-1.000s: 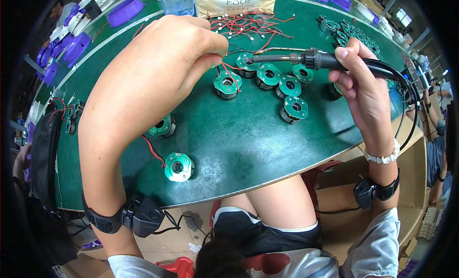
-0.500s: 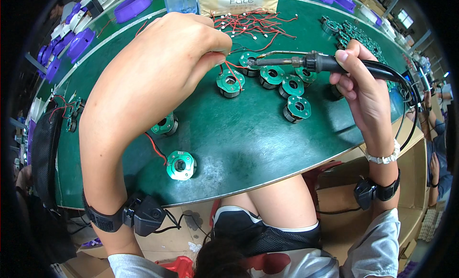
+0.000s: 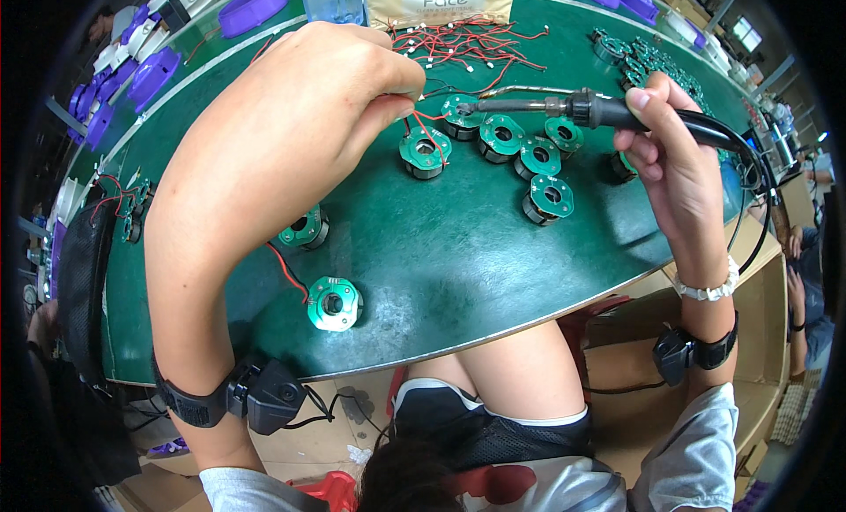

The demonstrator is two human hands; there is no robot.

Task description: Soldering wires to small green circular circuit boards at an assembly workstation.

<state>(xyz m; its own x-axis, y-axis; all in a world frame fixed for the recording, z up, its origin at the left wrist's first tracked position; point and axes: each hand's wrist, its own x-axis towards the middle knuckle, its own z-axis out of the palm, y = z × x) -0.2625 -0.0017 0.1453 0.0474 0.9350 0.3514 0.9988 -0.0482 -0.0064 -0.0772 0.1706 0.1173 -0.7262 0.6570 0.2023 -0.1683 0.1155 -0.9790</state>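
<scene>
My left hand (image 3: 361, 85) pinches thin red wires (image 3: 428, 115) above the green round circuit boards. One of the wires reaches a board (image 3: 460, 115) at the top of the cluster. My right hand (image 3: 665, 129) grips the black handle of a soldering iron (image 3: 608, 113), its tip pointing left and lying over that same board. Just below the wires sits another ring-shaped board (image 3: 425, 152) on a motor coil. Several more such boards, among them one (image 3: 547, 200) at the lower right of the group, stand around. Nearer me is a board (image 3: 335, 304) with red and black wires attached.
A pile of red wires (image 3: 467, 47) with white connectors lies at the back, before a tissue pack (image 3: 441, 5). Many green boards (image 3: 661, 76) are heaped at the far right. Purple rings (image 3: 154, 80) stand at the far left. A cardboard box (image 3: 749, 336) is below the table's right edge.
The soldering iron and my right hand have shifted slightly to the right, uncovering more of the boards beneath. My left hand keeps its pinch almost unmoved.
</scene>
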